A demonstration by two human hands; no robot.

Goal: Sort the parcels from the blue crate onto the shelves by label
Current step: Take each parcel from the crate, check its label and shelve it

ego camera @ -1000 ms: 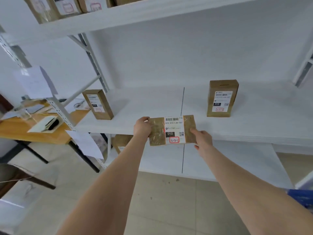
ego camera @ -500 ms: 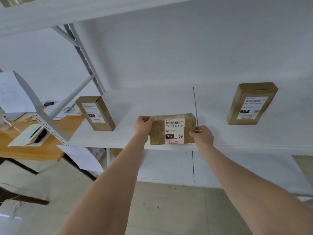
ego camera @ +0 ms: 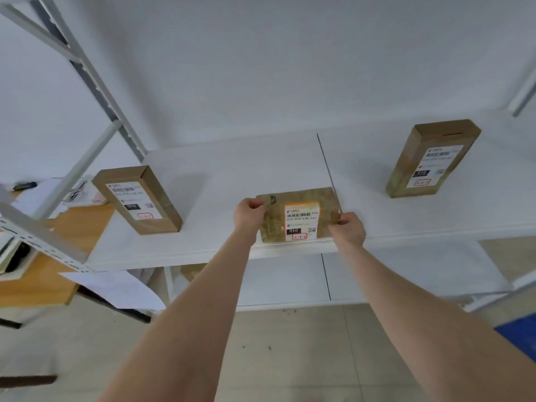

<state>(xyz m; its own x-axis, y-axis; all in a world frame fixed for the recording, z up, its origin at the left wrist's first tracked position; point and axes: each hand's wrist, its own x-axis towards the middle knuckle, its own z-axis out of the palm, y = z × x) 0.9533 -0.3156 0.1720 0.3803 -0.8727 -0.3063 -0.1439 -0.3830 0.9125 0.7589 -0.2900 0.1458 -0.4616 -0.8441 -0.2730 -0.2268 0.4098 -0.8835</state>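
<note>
A corner of the blue crate (ego camera: 519, 335) shows low at my right, by my forearm. Both my arms reach forward. My left hand (ego camera: 249, 211) pinches the upper left corner of the brown parcel (ego camera: 298, 217), fingers curled over its edge, and my right hand (ego camera: 349, 227) grips its right end the same way. The parcel stands on its long edge near the front lip of the white shelf (ego camera: 232, 175), label facing me, just left of the dark seam. Further back on that shelf, one upright parcel (ego camera: 139, 198) stands well to the left and another upright parcel (ego camera: 432, 159) well to the right. A wooden desk (ego camera: 87, 221) lies beyond the frame at left.
</note>
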